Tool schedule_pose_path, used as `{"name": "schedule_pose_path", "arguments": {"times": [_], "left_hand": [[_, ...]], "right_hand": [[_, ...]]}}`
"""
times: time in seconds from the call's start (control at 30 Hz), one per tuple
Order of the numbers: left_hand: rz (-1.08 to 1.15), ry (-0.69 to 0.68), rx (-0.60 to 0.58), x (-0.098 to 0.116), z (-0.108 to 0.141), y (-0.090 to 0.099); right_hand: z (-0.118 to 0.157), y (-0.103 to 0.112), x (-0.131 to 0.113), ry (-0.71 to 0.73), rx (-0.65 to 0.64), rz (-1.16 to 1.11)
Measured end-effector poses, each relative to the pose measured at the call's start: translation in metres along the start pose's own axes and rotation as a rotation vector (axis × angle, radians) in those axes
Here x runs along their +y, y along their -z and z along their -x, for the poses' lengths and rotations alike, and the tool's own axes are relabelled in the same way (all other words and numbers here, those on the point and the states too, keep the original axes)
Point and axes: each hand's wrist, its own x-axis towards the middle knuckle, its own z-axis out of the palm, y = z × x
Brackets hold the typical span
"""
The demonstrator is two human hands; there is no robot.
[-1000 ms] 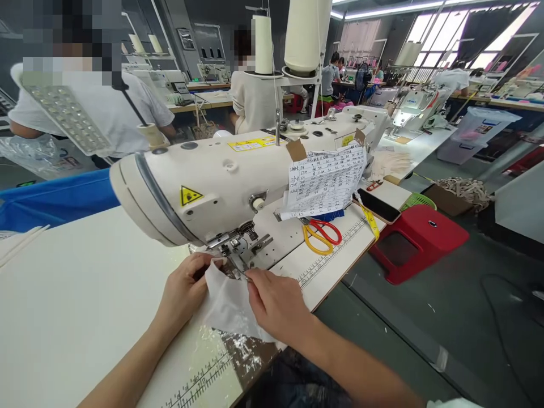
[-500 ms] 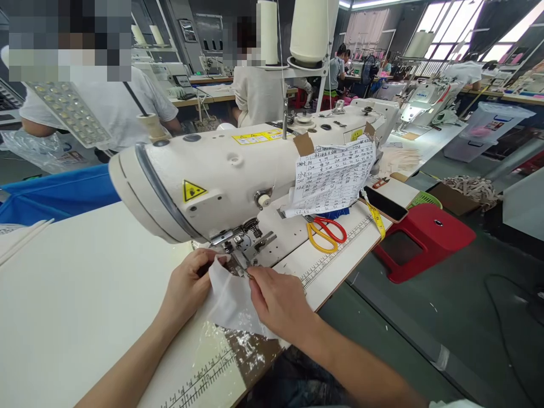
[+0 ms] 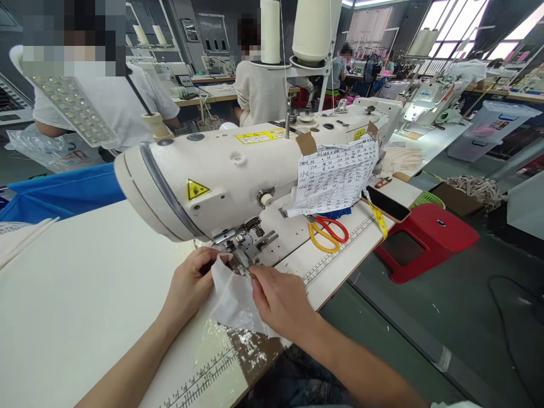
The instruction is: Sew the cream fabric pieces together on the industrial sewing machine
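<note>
A piece of white fabric [image 3: 235, 297] lies under the needle area of a white sewing machine [image 3: 221, 175]. My left hand [image 3: 191, 283] pinches the fabric's left edge beside the presser foot [image 3: 243, 262]. On the other side, my right hand [image 3: 284, 300] grips the fabric's right edge with thumb and forefinger, close to the foot. The fingertips of both hands are partly hidden. Below the fabric, a worn brown patch of table [image 3: 259, 360] carries white lint.
Scissors [image 3: 325, 233] with red and yellow handles lie right of the needle area, near a yellow tape measure [image 3: 377, 220] and a phone [image 3: 386, 203]. A handwritten sheet [image 3: 335, 173] hangs on the machine. A red stool [image 3: 429, 238] stands at right. Co-workers sit beyond.
The whole view has shifted slightly, so things appear a little further right. Both hands keep their hold on the fabric, nearly unmoved against the machine.
</note>
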Motion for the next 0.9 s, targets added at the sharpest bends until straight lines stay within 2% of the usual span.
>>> {"name": "schedule_pose_path", "arguments": {"times": [0.27,0.6,0.9], "left_hand": [[-0.007,0.015,-0.003,-0.0009,0.0007,-0.0018],[-0.100,-0.084,-0.010,-0.0006,-0.0013,-0.0010],[-0.097,-0.072,-0.029,-0.0016,-0.0030,0.0016]], "right_hand": [[-0.0015,0.0005,0.0000,-0.003,-0.022,-0.004],[-0.0027,0.0041,-0.0050,-0.009,-0.136,0.098],[-0.0027,0.0053,-0.0035,-0.014,-0.114,0.048]]}}
